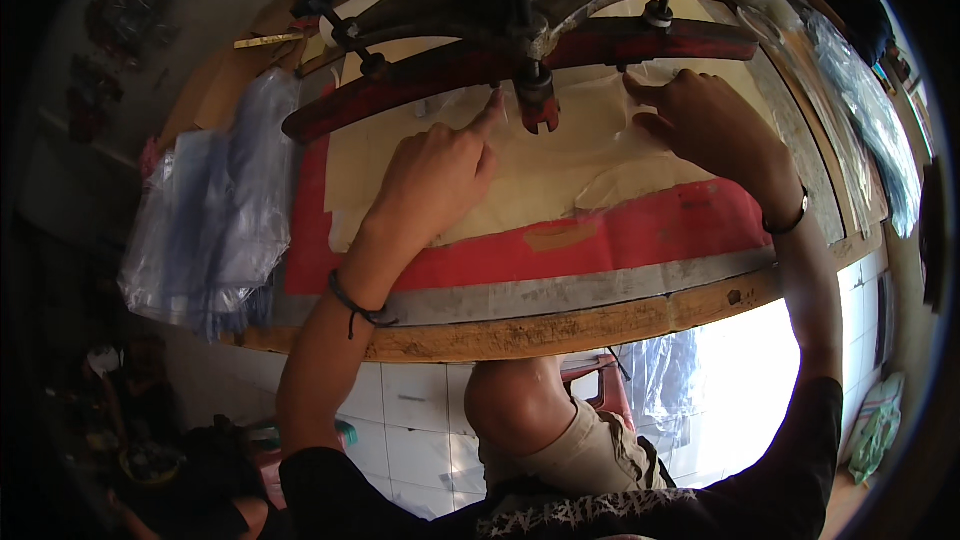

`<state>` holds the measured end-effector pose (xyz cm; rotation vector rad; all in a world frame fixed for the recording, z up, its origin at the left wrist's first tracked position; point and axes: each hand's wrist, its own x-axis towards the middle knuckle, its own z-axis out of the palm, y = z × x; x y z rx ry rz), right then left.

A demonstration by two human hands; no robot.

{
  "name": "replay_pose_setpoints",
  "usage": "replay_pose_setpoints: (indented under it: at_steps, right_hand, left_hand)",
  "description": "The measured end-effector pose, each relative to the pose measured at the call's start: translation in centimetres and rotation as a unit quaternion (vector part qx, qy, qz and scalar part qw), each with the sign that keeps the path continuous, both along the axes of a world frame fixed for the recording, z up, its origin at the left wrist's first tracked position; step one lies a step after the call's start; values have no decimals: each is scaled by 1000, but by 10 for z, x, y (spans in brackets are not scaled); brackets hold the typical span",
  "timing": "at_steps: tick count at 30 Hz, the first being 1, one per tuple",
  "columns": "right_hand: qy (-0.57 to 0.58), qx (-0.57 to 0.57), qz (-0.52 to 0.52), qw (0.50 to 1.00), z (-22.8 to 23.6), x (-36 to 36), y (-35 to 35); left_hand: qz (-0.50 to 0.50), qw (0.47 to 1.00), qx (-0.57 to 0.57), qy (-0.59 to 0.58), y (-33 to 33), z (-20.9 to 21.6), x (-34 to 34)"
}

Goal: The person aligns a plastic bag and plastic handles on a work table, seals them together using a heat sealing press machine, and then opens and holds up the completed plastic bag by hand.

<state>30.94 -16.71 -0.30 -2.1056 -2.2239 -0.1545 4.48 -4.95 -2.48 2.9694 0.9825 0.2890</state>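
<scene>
A clear plastic sheet [575, 115] lies on the yellowish mat [470, 230], under and in front of a machine press with a dark red crossbar [400, 85]. My left hand [435, 175] is over the mat, index finger stretched to the plastic's left part just below the crossbar, the other fingers curled. On the other side my right hand [705, 115] reaches its index finger to the plastic's right part, thumb held apart from it. Between the two hands hangs a red forked metal piece [540, 118]. Neither hand visibly grips anything; the exact fingertip contact is hard to see.
Red sheeting [620, 240] lies beneath the mat, on a metal tabletop with a wooden front edge [540, 330]. Stacked clear plastic bags [215, 210] hang over the table's left side. More plastic [865, 110] lies at the right. A red stool [605, 385] stands below the table.
</scene>
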Motion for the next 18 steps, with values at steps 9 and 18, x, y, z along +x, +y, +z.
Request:
replay_pose_setpoints:
  at_steps: [9, 18]
  right_hand:
    - [-12, 13, -1, 1000, -7, -6, 0]
    - [-13, 23, 10, 1000, -10, -7, 2]
  left_hand:
    - [30, 998, -61, -8, 1, 1, 3]
    - [1, 1000, -5, -5, 4, -2, -1]
